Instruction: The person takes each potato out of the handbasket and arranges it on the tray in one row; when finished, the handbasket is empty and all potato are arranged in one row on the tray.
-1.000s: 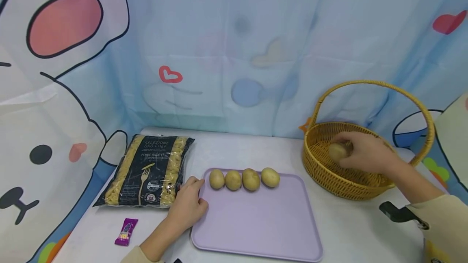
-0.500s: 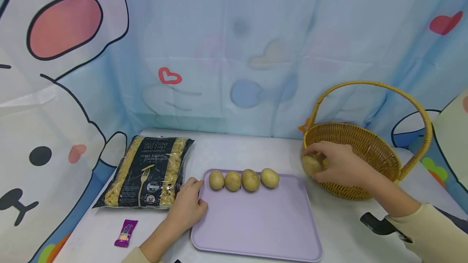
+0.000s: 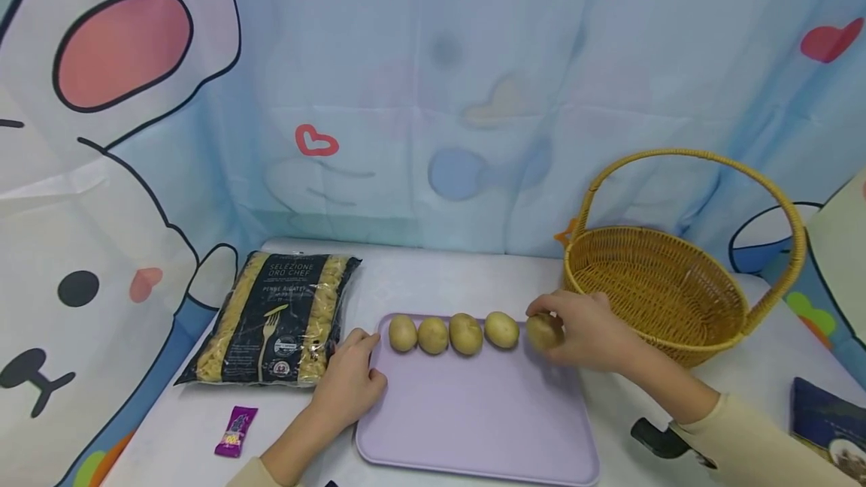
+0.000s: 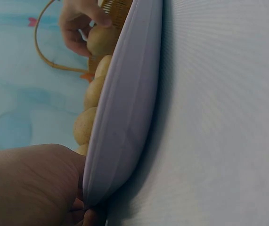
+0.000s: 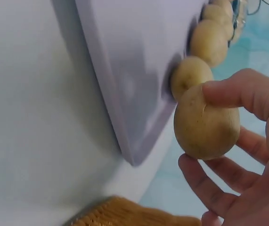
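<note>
My right hand (image 3: 587, 328) pinches a potato (image 3: 543, 332) between thumb and fingers, over the far right corner of a lilac tray (image 3: 473, 419). The right wrist view shows this potato (image 5: 205, 125) from the side, its skin pale brown. Several more potatoes (image 3: 466, 334) form a row along the tray's far edge, left of the held one. My left hand (image 3: 348, 380) grips the tray's left edge near its far corner. In the left wrist view, its fingertips are partly hidden behind the tray rim (image 4: 120, 127).
A wicker basket (image 3: 659, 288) with a tall handle stands behind my right hand, its inside bare. Left of the tray lies a bag of penne pasta (image 3: 274, 322), with a small purple packet (image 3: 236, 431) in front. A dark blue pack (image 3: 828, 427) sits at the right edge.
My right hand has lifted the potato out of the basket and carried it left to the tray's far right corner. The left hand has stayed at the tray's edge.
</note>
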Demonstrator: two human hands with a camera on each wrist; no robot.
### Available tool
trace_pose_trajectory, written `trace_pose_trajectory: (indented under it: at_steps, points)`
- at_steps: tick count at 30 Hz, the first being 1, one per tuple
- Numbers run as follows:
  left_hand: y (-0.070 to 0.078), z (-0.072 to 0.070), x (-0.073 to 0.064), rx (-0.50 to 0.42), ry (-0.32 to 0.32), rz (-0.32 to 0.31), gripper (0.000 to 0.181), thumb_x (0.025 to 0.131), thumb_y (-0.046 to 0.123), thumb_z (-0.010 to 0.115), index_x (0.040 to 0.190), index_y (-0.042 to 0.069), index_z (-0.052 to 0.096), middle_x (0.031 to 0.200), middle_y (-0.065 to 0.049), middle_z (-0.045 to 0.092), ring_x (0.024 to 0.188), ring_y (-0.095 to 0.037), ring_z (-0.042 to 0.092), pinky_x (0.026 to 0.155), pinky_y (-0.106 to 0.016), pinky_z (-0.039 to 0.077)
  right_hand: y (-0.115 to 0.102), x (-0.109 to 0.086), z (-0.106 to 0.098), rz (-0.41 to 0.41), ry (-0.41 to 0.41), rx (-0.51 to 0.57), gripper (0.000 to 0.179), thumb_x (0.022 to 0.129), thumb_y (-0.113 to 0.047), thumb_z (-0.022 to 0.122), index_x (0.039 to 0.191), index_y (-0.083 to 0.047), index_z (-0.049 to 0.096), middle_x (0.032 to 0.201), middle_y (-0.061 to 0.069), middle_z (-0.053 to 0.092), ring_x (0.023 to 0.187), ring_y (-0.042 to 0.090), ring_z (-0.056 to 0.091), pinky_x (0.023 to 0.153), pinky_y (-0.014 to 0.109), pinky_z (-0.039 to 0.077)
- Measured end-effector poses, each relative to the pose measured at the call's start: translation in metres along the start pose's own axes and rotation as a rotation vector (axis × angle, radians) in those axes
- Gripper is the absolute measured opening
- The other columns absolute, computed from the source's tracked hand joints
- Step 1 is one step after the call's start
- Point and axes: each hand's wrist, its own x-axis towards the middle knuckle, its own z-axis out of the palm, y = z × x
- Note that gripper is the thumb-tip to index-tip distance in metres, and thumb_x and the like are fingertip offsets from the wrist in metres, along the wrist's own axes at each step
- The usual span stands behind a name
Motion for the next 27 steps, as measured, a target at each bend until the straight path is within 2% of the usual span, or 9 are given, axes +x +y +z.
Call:
trace_pose_trajectory:
  at_steps: [7, 12, 21, 27]
  points:
    - [0.002, 0.000, 0.000, 0.000, 0.001, 0.000, 0.053, 0.069, -0.002, 0.060, 0.122, -0.010, 0.061, 0.099, -0.009, 0.059, 0.077, -0.015, 0.056, 0.084, -0.050, 0.047, -0.001, -0.002, 0.017, 0.027, 0.003, -0.103, 0.051, 0.058, -0.022, 0.085, 0.106, -0.023, 0.068, 0.097, -0.010, 0.063, 0.087, 0.009, 0.053, 0.078, 0.049, 0.028]
    - [0.002, -0.001, 0.000, 0.006, 0.003, 0.005, 0.053, 0.069, -0.002, 0.060, 0.122, -0.010, 0.062, 0.099, -0.009, 0.059, 0.077, -0.015, 0.055, 0.083, -0.048, 0.047, -0.001, -0.003, 0.024, 0.034, 0.019, -0.134, 0.050, 0.058, -0.022, 0.085, 0.105, -0.020, 0.068, 0.098, -0.008, 0.064, 0.086, 0.010, 0.054, 0.079, 0.050, 0.031]
    - [0.001, 0.000, 0.000, 0.006, 0.011, 0.015, 0.054, 0.068, -0.001, 0.060, 0.122, -0.009, 0.062, 0.098, -0.009, 0.058, 0.075, -0.014, 0.054, 0.078, -0.044, 0.048, -0.002, -0.002, 0.025, 0.041, 0.020, -0.154, 0.057, 0.063, -0.021, 0.083, 0.117, -0.011, 0.067, 0.113, 0.006, 0.067, 0.105, 0.025, 0.061, 0.084, 0.056, 0.033]
    - [0.002, -0.001, 0.001, 0.010, 0.010, 0.019, 0.053, 0.069, -0.002, 0.060, 0.121, -0.011, 0.062, 0.097, -0.010, 0.058, 0.074, -0.015, 0.054, 0.078, -0.044, 0.048, -0.005, -0.007, 0.024, 0.043, 0.033, -0.135, 0.066, 0.065, -0.021, 0.081, 0.127, -0.009, 0.061, 0.121, 0.009, 0.064, 0.111, 0.028, 0.058, 0.087, 0.059, 0.033]
